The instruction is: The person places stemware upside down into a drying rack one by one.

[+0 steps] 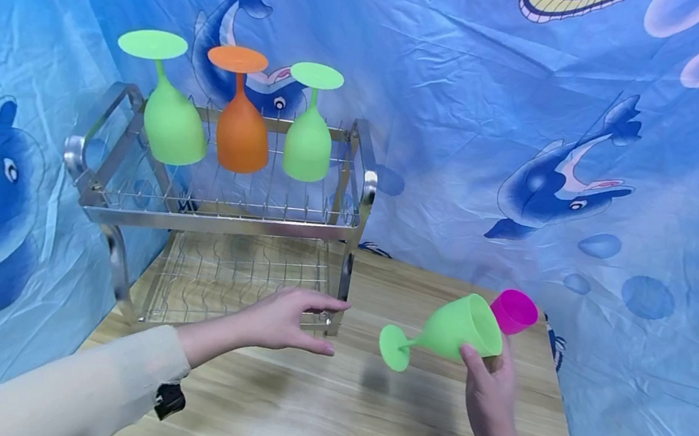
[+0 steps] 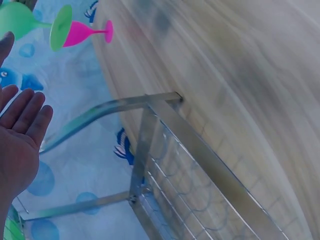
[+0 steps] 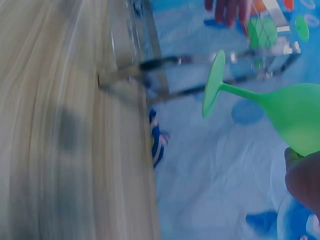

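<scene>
My right hand (image 1: 489, 390) grips a green goblet (image 1: 451, 327) near its rim, thumb on the near side. The goblet lies tilted in the air, its foot toward the left and its mouth toward the right. Just behind it stands a magenta goblet (image 1: 515, 312), whose stem and foot show in the left wrist view. My left hand (image 1: 287, 320) reaches out in front of the rack's right side, thumb and fingers spread apart, with nothing between them. In the right wrist view the held goblet's foot and stem (image 3: 242, 92) point toward the rack.
A two-tier metal dish rack (image 1: 220, 223) stands at the left on the wooden table (image 1: 305, 422). Upside down on its upper tier are a left green goblet (image 1: 176, 124), an orange goblet (image 1: 243, 134) and another green goblet (image 1: 308, 144). Blue dolphin-print cloth (image 1: 447, 112) hangs behind.
</scene>
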{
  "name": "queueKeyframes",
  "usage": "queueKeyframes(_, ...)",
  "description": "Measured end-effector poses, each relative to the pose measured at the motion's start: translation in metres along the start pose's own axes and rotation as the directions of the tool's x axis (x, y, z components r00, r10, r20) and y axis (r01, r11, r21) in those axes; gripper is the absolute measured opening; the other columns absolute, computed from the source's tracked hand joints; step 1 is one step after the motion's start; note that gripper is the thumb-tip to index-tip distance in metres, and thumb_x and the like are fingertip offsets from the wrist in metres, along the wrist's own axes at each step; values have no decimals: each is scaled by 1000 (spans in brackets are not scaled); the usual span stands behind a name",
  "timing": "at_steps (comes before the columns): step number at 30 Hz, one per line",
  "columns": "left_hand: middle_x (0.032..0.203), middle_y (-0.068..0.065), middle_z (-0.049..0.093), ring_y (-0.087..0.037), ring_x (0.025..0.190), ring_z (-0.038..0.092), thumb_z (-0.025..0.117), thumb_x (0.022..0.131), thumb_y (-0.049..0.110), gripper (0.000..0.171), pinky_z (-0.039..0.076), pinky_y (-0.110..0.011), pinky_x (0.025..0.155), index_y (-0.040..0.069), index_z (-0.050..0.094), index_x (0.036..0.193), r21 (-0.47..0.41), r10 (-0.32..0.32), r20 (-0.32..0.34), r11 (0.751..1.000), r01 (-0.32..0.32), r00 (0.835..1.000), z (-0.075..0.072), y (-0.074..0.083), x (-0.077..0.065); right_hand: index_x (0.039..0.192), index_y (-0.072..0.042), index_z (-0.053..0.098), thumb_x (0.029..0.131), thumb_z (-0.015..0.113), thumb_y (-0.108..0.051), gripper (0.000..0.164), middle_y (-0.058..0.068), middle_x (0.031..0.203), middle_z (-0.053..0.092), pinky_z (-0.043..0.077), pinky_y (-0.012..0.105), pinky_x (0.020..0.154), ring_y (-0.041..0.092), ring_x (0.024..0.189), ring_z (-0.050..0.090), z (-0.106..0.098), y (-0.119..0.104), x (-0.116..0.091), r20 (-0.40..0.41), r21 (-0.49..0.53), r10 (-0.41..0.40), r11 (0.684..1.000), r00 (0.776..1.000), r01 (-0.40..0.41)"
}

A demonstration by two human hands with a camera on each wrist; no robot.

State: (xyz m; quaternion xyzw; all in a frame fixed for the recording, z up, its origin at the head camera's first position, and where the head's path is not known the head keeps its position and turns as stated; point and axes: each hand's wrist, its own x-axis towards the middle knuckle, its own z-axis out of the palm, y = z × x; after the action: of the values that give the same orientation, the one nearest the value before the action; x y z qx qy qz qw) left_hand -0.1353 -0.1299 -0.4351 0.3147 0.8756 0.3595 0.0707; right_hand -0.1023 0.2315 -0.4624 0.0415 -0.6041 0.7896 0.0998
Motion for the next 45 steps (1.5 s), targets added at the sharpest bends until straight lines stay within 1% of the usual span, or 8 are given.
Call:
queueKeyframes(9, 138, -1, 72, -19, 125, 69, 90, 88, 39, 67, 58, -36, 104, 11, 68, 145, -20, 69, -33, 997, -70, 997, 7, 11, 22, 140, -9, 58, 96, 55, 15, 50, 1, 126, 68, 53, 26, 108, 13, 116, 65, 36, 1, 3, 126, 82, -32, 996, 992, 22)
queueKeyframes(15, 136, 2, 74, -15, 116, 70, 90, 89, 37, 62, 59, -33, 99, 12, 71, 142, -30, 73, -57, 997, -75, 996, 8, 12, 30, 145, -7, 56, 95, 57, 15, 54, 2, 128, 69, 55, 27, 106, 14, 118, 66, 55, 1, 5, 209, 127, -67, 991, 976, 41)
queueKeyframes(18, 135, 0, 74, -15, 117, 71, 90, 89, 35, 58, 59, -31, 100, 12, 72, 140, -79, 59, -64, 995, -64, 996, 8, 12, 33, 145, -8, 57, 95, 59, 14, 55, 2, 128, 69, 56, 28, 105, 14, 117, 67, 63, 2, 6, 240, 152, -91, 987, 967, 55)
queueKeyframes(23, 128, -4, 77, -18, 117, 73, 90, 89, 21, 48, 59, -29, 100, 8, 74, 133, -229, 48, -92, 971, -68, 995, 7, 8, 35, 145, -10, 57, 93, 62, 14, 57, 2, 129, 69, 56, 29, 105, 14, 118, 67, 74, 4, 7, 251, 173, -101, 983, 963, 57)
queueKeyframes(26, 122, -5, 79, -16, 113, 75, 90, 89, 17, 43, 61, -29, 97, 8, 75, 129, -270, 46, -108, 960, -74, 993, 5, 6, 35, 147, -8, 55, 92, 63, 14, 59, 3, 130, 68, 57, 30, 105, 15, 119, 66, 78, 5, 8, 250, 170, -100, 984, 963, 58)
queueKeyframes(32, 111, -3, 81, -10, 102, 76, 89, 90, 15, 30, 62, -30, 93, 11, 79, 118, -294, 16, -115, 955, -49, 993, 2, 5, 33, 148, -6, 53, 91, 65, 12, 61, 4, 131, 68, 56, 30, 106, 16, 120, 66, 86, 6, 10, 254, 163, -102, 985, 962, 61)
queueKeyframes(39, 101, 1, 82, -6, 91, 77, 89, 89, 12, 21, 64, -26, 83, 10, 80, 109, -331, 15, -120, 942, -55, 993, -2, 8, 33, 149, -9, 52, 91, 66, 10, 62, 2, 132, 67, 55, 29, 107, 14, 121, 65, 93, 8, 11, 242, 171, -99, 984, 965, 58)
queueKeyframes(45, 97, 0, 82, -7, 88, 78, 87, 90, 10, 16, 64, -23, 80, 8, 82, 105, -306, 6, -144, 951, -50, 990, -5, 11, 32, 148, -10, 53, 92, 64, 11, 61, 2, 133, 66, 53, 29, 110, 14, 122, 64, 97, 8, 14, 248, 207, -109, 977, 963, 57)
